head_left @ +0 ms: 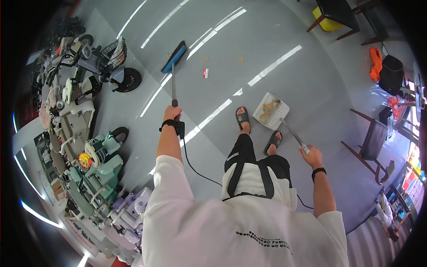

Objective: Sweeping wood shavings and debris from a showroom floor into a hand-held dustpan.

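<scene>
My left hand (173,113) is closed around the grey handle of a broom, its arm stretched forward. The broom's blue head with dark bristles (174,58) rests on the floor at the far left. In my right hand (312,156) is the long handle of a white dustpan (284,111), which lies on the floor just right of my feet. Brown scraps (269,107) lie inside the pan. To the right of the broom head, a small red and white packet or card (205,73) lies on the floor, with a few brown bits (241,59) near it.
Rows of parked electric scooters (80,120) line the left side, one front wheel (129,80) jutting out. Dark chairs (371,140) stand at the right, another (336,15) at the far right with something yellow beneath. A black cable (195,171) hangs from my left wrist.
</scene>
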Demonstrator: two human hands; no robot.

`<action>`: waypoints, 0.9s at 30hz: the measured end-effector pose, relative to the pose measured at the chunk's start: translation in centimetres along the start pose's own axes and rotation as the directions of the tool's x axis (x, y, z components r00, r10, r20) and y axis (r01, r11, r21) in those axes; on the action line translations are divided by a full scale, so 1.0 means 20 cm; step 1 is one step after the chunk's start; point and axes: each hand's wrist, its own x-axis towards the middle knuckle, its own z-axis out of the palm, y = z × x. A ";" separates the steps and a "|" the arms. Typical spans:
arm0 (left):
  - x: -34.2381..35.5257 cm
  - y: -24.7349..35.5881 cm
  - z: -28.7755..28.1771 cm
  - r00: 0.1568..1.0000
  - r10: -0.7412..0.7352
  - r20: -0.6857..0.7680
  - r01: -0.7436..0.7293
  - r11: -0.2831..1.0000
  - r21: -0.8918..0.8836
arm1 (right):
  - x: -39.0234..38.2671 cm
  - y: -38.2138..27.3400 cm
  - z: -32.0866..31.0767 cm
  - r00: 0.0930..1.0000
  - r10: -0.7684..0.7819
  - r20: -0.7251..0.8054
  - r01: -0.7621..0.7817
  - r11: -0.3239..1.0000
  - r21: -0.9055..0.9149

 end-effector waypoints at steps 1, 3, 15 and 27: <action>0.02 0.00 0.00 0.999 -0.030 0.045 0.025 0.996 0.090 | -0.01 -0.02 -0.01 1.000 0.003 0.007 -0.003 1.000 0.006; 0.02 -0.04 0.01 0.994 -0.067 0.086 0.050 0.981 0.186 | 0.03 -0.06 -0.04 0.999 0.006 0.045 -0.005 1.000 -0.022; -0.69 -0.47 0.33 0.898 0.003 0.440 -0.155 0.938 0.310 | -0.03 -0.08 0.04 1.000 0.014 -0.010 -0.014 1.000 -0.004; -1.17 -0.37 0.33 0.933 0.085 0.349 -0.049 0.993 -0.111 | -0.05 -0.09 0.15 0.995 0.058 -0.080 -0.048 0.990 0.130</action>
